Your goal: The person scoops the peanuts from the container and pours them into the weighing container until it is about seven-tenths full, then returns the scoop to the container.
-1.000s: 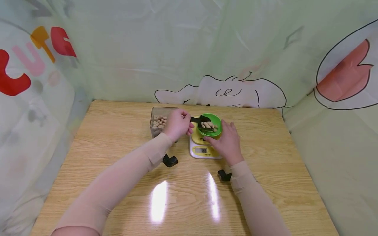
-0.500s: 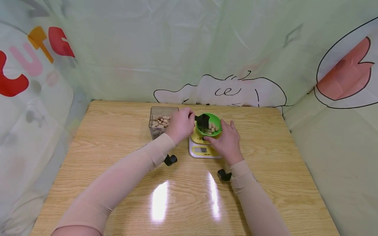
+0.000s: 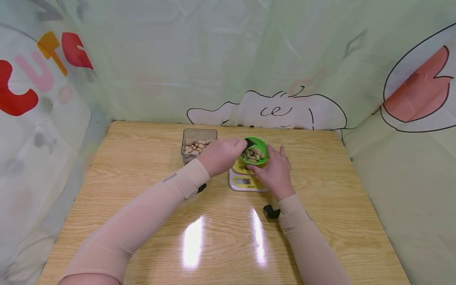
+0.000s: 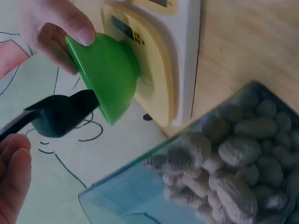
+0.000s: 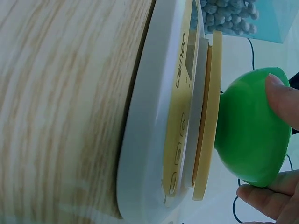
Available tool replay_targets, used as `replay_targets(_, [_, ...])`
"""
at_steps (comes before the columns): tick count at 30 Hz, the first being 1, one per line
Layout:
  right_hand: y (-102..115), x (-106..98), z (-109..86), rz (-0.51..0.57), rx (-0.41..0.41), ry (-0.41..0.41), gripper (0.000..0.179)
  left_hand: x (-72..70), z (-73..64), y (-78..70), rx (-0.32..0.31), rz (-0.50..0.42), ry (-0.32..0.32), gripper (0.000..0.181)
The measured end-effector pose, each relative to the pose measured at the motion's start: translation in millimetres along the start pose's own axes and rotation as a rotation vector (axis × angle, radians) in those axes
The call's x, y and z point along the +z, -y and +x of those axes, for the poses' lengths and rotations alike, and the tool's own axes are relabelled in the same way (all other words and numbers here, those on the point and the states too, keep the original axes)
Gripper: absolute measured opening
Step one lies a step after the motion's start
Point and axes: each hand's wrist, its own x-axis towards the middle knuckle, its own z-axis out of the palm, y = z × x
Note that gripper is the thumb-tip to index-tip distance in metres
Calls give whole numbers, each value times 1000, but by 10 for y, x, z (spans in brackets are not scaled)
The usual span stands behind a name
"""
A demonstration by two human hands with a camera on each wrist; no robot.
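Note:
My left hand holds a black scoop by its handle. The scoop is turned over at the rim of a green bowl, and its head is partly hidden behind the hand in the head view. Unshelled peanuts lie in the bowl. With thumb and fingers on opposite sides of the rim, my right hand grips the bowl. Under it is a yellow-and-white kitchen scale with digits lit on its display. The bowl's foot rests on the round yellow platform.
Left of the scale, partly behind my left forearm, stands a clear square container with more peanuts. A printed curtain hangs right behind the wooden table. Black wrist-camera parts stick out beside the sleeves.
My left hand has moved right and turned the scoop over, tipping its peanuts into the bowl. The scale's reading has risen. My right hand stays on the bowl.

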Motion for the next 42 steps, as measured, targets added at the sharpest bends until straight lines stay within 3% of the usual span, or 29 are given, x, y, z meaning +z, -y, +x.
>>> replay_targets(3, [-4,-5,-1,-1,1,-3,106,-11,-5,-2,21,-9,-12,13])
replay_targets(6, [-6,-5,-1,-7,2,-8,105,-26,3,-13,-42,-84,-21,11])
replay_targets(9, [-7,0,-1,-11,1,-13,103,-51,18,-26,-217,-282,-31,18])
replay_targets(13, [-2,-7,-3,2,-6,-14,99,-120,28,-19,-519,-682,-73,20])
replay_targets(15, [2,-17,-5,13,-10,-15,96,-158,30,0,-639,-864,-102,18])
replay_targets(17, [2,-24,-4,21,-11,-14,94,-197,27,28,-729,-1004,-124,15])
replay_targets(20, [7,-33,-5,19,-4,-7,94,-245,12,86,-799,-1134,-157,15])
replay_targets(29, [67,-81,-12,7,40,50,110,-476,-168,322,-903,-1225,-258,18])
replay_targets(36, [151,-157,-9,6,1,51,117,-696,-392,552,-975,-1168,-285,20])
replay_targets(42, [359,-230,-10,21,-76,28,114,-859,-573,713,-1013,-1107,-295,22])
